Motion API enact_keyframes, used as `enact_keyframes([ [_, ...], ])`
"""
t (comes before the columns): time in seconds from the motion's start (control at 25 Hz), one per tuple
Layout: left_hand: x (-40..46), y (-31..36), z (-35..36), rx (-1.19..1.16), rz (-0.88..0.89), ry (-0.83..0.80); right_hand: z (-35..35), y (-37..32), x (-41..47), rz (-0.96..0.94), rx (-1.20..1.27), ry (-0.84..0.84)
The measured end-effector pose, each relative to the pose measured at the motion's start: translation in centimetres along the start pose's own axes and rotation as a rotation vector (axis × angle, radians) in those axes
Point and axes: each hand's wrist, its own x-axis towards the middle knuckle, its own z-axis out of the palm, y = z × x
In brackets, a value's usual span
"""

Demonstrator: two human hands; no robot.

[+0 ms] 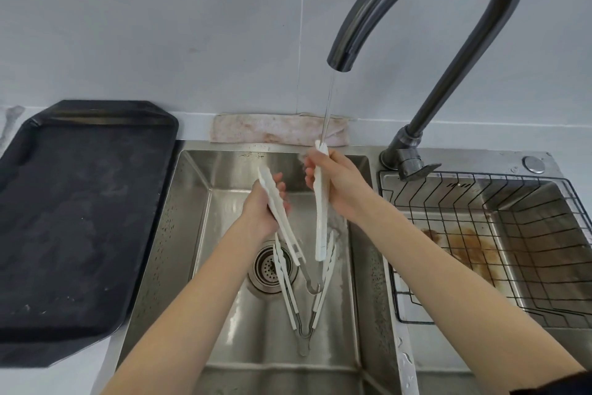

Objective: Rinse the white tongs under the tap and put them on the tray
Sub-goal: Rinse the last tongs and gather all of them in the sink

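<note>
Forearms reach in over the sink [192, 202]; rinse underway, tray step not started; right hand [339, 189] grips one arm of the white tongs [321, 212], its tip up in the tap [416, 10] stream; left hand [266, 205] holds the other arm, fingers curled round it; a second pair of tongs [304, 298] lies on the sink floor beside the drain [269, 266]; black tray [80, 202] sits left on the desk, nothing on it; left to do: finish rinsing, carry over to tray

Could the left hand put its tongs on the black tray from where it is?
Probably yes. The left hand holds one arm of the white tongs over the sink, and the black tray lies just beside the sink on that side, with nothing between. But the right hand grips the other arm.
</note>
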Motion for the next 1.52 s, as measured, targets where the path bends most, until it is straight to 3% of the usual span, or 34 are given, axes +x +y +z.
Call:
enact_keyframes([
  [0.16,-0.3,-0.5,-0.2,-0.111,-0.026,-0.050,1.2,-0.4,0.3,0.039,-0.017,0.059],
  [0.4,-0.8,-0.8,0.4,0.245,0.012,-0.109,0.8,-1.2,0.3,-0.014,-0.105,0.180],
  [0.64,-1.1,-0.3,2.8,0.316,0.086,-0.250,-1.2,-1.8,-0.7,-0.092,-0.150,0.313],
  [0.92,-1.8,-1.8,3.8,0.662,0.231,-0.339,-2.8,-1.2,-1.8,-0.196,-0.142,0.497],
  [1.04,-1.7,-1.9,3.6,0.744,0.337,-0.299,-3.0,-0.9,-2.2,-0.218,-0.057,0.494],
  [1.16,-1.5,-1.5,2.8,0.669,0.414,-0.228,-2.9,-0.7,-2.5,-0.298,-0.015,0.416],
  [1.4,-1.9,-1.6,0.9,0.606,0.504,-0.183,-3.2,3.1,-3.5,-0.374,-0.487,0.260],
  [1.52,-1.9,-1.8,-0.1,0.716,0.512,-0.125,-3.8,4.8,-3.3,-0.263,-0.629,0.298],
])
